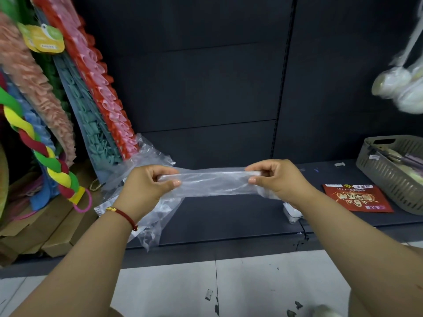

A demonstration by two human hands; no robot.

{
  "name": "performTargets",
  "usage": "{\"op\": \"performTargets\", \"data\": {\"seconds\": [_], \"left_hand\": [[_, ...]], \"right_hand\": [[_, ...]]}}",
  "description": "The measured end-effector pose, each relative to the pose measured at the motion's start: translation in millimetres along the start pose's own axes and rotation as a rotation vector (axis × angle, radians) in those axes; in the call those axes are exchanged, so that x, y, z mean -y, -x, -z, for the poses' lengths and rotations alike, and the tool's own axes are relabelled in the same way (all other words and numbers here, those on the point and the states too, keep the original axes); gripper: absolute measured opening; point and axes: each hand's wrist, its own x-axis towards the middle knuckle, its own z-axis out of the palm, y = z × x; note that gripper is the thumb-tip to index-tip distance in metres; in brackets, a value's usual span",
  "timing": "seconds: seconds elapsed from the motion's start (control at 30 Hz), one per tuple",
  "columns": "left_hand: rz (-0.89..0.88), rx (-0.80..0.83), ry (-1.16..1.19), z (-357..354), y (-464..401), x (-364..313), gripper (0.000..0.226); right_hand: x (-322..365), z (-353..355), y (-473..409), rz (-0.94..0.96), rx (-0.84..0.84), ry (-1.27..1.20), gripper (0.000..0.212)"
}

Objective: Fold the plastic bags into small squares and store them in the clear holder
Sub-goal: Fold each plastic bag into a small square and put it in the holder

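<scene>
Both hands are clamped on one clear plastic bag (212,181): the left hand (146,184) pinches its left end between thumb and curled fingers, and the right hand (277,179) pinches its right end the same way, so the bag is stretched into a long narrow band held in the air between them, in front of the low dark shelf (229,216). A red cord bracelet (124,215) sits on the left wrist. More loose clear plastic (146,154) lies crumpled behind and under the left hand, trailing down past the shelf's front edge; whether it is part of the same bag or separate bags cannot be told. On the shelf to the right lies a flat red packet (357,197) with printed characters, and just beyond it, at the right edge, stands a grey slatted basket (380,170) holding a few long, thin items and some pale things too blurred to name. Above the basket hang pale ladles wrapped in plastic (398,88). To the left, colourful mop heads and braided cloths (57,133) hang or lean against the dark back panel, with cardboard boxes (45,229) beneath them. The pale tiled floor (229,289) fills the foreground below the shelf.
</scene>
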Motion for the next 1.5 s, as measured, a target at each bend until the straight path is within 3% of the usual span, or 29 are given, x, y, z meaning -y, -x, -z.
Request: {"op": "performTargets", "data": {"seconds": [0.13,0.3,0.4,0.53,0.67,0.73,0.8,0.9,1.0,1.17,1.27,1.37,1.5], "left_hand": [[0.003,0.000,-0.043,0,-2,0,0.012],[0.029,-0.042,0.223,-2,-4,-5,0.014],[0.014,-0.041,0.323,-7,-3,-11,0.014],[-0.068,0.045,0.254,-20,1,-25,0.009],[-0.082,0.027,0.222,-30,0,-30,0.013],[-0.002,-0.006,0.385,-34,1,-31,0.012],[0.156,0.114,0.636,-41,6,-34,0.025],[0.203,0.217,0.554,-55,14,-33,0.021],[0.184,0.044,0.437,-55,8,-29,0.026],[0.134,-0.103,0.344,-39,-1,-25,0.037],[0.100,-0.047,0.274,-44,3,-32,0.039],[0.071,0.008,0.239,-51,5,-35,0.036],[0.195,0.182,0.551,-58,11,-38,0.022]], "right_hand": [[-4,-3,-3,0.038,0.009,0.261,0.018],[-13,-7,-3,-0.022,0.212,0.439,0.014],[-15,-17,4,-0.124,0.343,0.309,0.009],[-7,-37,17,-0.160,0.460,-0.035,0.013],[4,-54,22,-0.122,0.399,-0.041,0.009],[6,-57,22,-0.144,0.351,-0.086,0.009],[5,-57,20,-0.173,0.307,-0.166,0.014],[2,-57,18,-0.194,0.258,-0.218,0.018],[-1,-60,19,-0.201,0.260,-0.105,0.019],[-8,-59,26,-0.203,0.428,0.346,0.019],[-7,-58,25,-0.187,0.383,0.158,0.027],[1,-60,21,-0.125,0.205,-0.073,0.012],[4,-60,18,-0.104,0.035,-0.204,0.014]]}}
